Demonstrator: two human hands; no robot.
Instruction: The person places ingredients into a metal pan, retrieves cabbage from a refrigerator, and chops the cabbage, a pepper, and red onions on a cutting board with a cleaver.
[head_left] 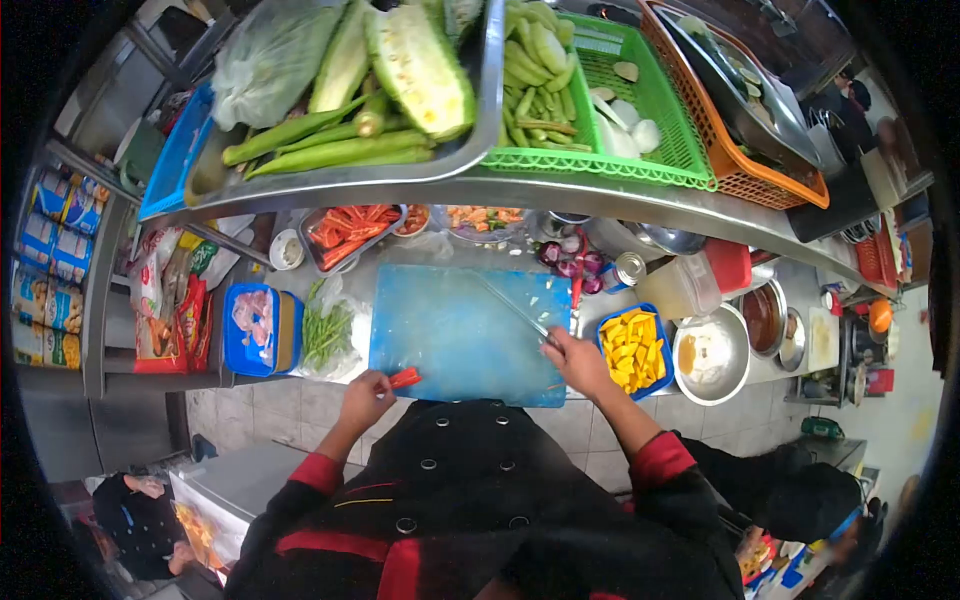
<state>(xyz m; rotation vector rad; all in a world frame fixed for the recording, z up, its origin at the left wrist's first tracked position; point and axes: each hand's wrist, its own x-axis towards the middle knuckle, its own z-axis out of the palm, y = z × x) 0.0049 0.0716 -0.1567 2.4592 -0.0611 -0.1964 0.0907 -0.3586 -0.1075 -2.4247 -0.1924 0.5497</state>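
My right hand (578,362) is closed around the handle of a knife (512,308), whose long thin blade slants up and left above the blue cutting board (440,320). At the board's lower left edge, my left hand (368,398) is closed, its fingertips pinching a red vegetable piece (405,378); its exact kind is not clear. Beyond the board stands a tray of red strips (350,235). Left of the board lie green beans (325,335) in clear plastic. To the right, a blue container holds yellow-orange chunks (632,350).
A steel shelf (560,190) spans the far side, bearing a metal tray of green vegetables and green and orange baskets. Purple onions (585,265), a can (628,270) and a steel bowl (728,385) sit right. A blue tub (235,345) stands left. Other people are lower left and right.
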